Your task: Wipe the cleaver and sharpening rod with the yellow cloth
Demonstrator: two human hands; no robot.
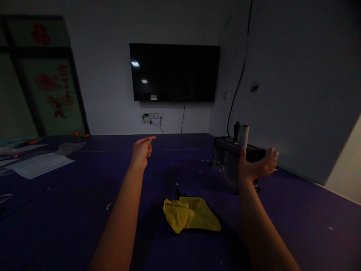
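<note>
My left hand (143, 151) is raised over the purple surface, its fingers curled in and the thumb stretched along the top; nothing shows in it. Off to the right, my right hand (257, 167) is held up with thumb and fingers apart, holding nothing. In the view it overlaps the near end of a black box-like appliance (229, 163); whether it touches is unclear. Between my forearms lies a crumpled yellow cloth (194, 214) with dark edging, folded over at its left. Neither hand touches it.
On the appliance stand a pale cylinder (243, 136) and a dark object, with a black cable (239, 81) running up the wall. White papers (39, 164) and clear plastic lie at left. A television (175, 73) hangs on the far wall above sockets (153, 116). Small scraps dot the purple surface (93, 177).
</note>
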